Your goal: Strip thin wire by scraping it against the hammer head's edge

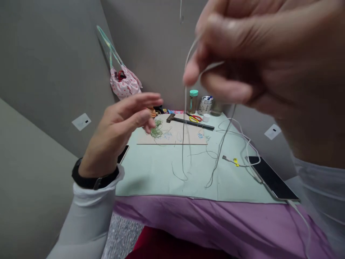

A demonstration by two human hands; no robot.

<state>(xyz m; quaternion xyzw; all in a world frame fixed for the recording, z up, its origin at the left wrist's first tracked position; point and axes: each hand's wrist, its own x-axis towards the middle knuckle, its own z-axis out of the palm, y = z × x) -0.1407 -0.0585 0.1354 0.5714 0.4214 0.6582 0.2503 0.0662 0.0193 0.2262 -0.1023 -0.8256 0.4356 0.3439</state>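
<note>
Close to the camera at upper right, my right hand (237,54) is closed on a thin pale string (184,118). The string loops over the fingers, and its strands hang down to the table. At left, my left hand (122,122) is held above the table with its fingers stretched out and holds nothing. Beyond it, a tangle of green thread (157,128) lies on a light wooden board (145,138). A hammer (191,123) rests across the back of the board.
Yellow- and red-handled scissors (195,118), a teal-capped bottle (193,101) and a pen-filled can (205,105) are at the back. A phone (272,178) with a white cable (249,144) lies right. A pink drawstring bag (125,82) hangs on the wall.
</note>
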